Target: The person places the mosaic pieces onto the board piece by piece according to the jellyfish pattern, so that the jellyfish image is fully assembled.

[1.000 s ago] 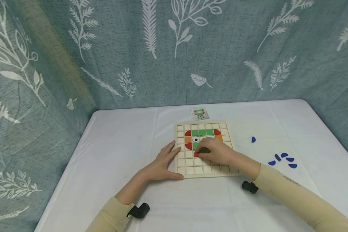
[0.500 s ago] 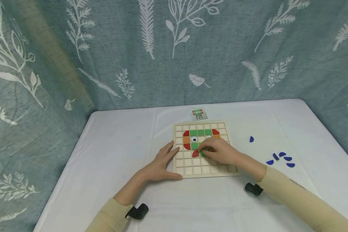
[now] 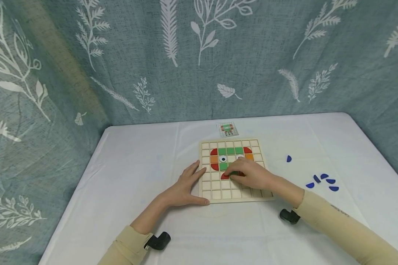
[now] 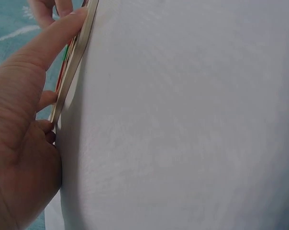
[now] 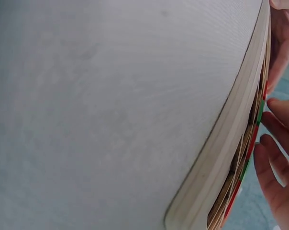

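Observation:
A wooden grid board (image 3: 216,194) lies on the table, with green tiles (image 3: 230,151), orange tiles (image 3: 214,159), red rounded pieces and an eye tile (image 3: 223,159) set in its cells. My left hand (image 3: 184,187) rests with spread fingers along its left edge, the thumb at the front corner. Over the middle of the board, my right hand (image 3: 250,174) touches a red quarter-round piece (image 3: 223,177) with a fingertip. The right wrist view shows loosely bent fingers (image 5: 273,158) beside the coloured pieces. That hand hides part of the pattern beneath it.
Several blue half-round pieces (image 3: 330,181) lie loose on the white table (image 3: 146,158) to the right. One blue piece (image 3: 289,158) lies apart, nearer the board. A small picture card (image 3: 227,129) sits behind the board. A patterned curtain (image 3: 192,88) hangs behind the table.
My right fingertips drew back slightly from the red quarter-round piece, then moved left onto it again. The left hand has stayed at the board's edge.

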Demonstrator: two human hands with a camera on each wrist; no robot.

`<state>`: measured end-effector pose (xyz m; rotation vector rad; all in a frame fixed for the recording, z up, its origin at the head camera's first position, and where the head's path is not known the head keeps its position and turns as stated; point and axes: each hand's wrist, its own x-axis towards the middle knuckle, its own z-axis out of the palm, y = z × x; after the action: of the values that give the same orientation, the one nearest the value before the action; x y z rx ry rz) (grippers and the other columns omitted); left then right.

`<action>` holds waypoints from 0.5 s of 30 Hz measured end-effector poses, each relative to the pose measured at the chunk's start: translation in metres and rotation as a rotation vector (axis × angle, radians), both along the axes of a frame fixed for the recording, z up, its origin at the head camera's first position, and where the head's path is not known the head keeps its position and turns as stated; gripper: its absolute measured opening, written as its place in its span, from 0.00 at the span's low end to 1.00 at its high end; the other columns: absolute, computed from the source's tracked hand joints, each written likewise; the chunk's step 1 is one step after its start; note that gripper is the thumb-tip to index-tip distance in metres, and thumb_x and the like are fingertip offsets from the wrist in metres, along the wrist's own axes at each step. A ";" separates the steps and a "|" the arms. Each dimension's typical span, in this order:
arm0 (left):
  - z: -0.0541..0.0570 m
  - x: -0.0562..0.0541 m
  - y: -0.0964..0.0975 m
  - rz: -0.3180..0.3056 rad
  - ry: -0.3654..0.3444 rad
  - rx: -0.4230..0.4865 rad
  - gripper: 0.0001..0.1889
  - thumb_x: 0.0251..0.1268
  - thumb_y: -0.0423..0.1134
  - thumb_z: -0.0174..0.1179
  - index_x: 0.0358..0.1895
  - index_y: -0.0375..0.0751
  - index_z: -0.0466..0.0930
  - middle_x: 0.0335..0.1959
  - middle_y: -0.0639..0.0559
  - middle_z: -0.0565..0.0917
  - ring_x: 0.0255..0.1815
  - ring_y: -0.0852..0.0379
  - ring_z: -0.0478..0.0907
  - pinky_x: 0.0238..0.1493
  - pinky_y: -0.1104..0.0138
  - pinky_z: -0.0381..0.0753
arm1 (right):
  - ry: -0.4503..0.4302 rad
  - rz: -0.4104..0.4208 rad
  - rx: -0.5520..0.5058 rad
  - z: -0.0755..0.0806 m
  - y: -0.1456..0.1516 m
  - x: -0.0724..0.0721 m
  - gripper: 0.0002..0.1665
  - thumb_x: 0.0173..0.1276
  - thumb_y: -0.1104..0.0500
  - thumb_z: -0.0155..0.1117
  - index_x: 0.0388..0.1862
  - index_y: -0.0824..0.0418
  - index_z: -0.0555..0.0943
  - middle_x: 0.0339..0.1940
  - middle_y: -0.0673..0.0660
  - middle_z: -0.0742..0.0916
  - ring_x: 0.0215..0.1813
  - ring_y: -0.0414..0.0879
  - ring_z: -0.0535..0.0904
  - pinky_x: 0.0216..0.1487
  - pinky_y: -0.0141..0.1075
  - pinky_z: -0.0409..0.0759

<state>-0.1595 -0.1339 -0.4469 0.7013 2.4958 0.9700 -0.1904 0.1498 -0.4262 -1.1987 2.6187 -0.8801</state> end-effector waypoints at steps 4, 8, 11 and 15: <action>0.001 0.000 0.000 -0.003 0.005 0.005 0.55 0.49 0.55 0.74 0.78 0.43 0.52 0.80 0.48 0.38 0.79 0.45 0.33 0.71 0.42 0.47 | 0.001 0.003 -0.019 0.001 0.001 0.001 0.12 0.69 0.63 0.64 0.50 0.55 0.86 0.49 0.47 0.87 0.54 0.45 0.80 0.63 0.49 0.70; 0.000 0.000 0.000 -0.003 0.010 0.002 0.55 0.49 0.56 0.74 0.78 0.44 0.52 0.80 0.48 0.38 0.79 0.45 0.33 0.71 0.42 0.47 | -0.022 -0.046 -0.062 0.001 0.007 0.002 0.12 0.71 0.63 0.61 0.50 0.54 0.85 0.49 0.47 0.86 0.51 0.45 0.79 0.56 0.45 0.75; -0.001 0.000 0.000 -0.001 0.012 0.000 0.56 0.48 0.56 0.75 0.78 0.44 0.52 0.80 0.48 0.38 0.79 0.46 0.33 0.72 0.43 0.47 | -0.043 -0.145 -0.114 0.002 0.018 0.003 0.10 0.71 0.63 0.61 0.48 0.56 0.86 0.46 0.49 0.87 0.44 0.44 0.79 0.45 0.39 0.78; -0.002 0.000 0.000 0.004 0.011 -0.003 0.56 0.48 0.56 0.75 0.78 0.45 0.51 0.80 0.49 0.38 0.79 0.46 0.33 0.72 0.44 0.46 | -0.018 -0.342 -0.157 0.005 0.045 0.004 0.09 0.70 0.64 0.61 0.47 0.62 0.85 0.42 0.54 0.87 0.41 0.47 0.81 0.40 0.39 0.81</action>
<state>-0.1596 -0.1341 -0.4489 0.7029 2.5089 0.9668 -0.1865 0.1945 -0.4209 -0.7741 2.8325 -1.1648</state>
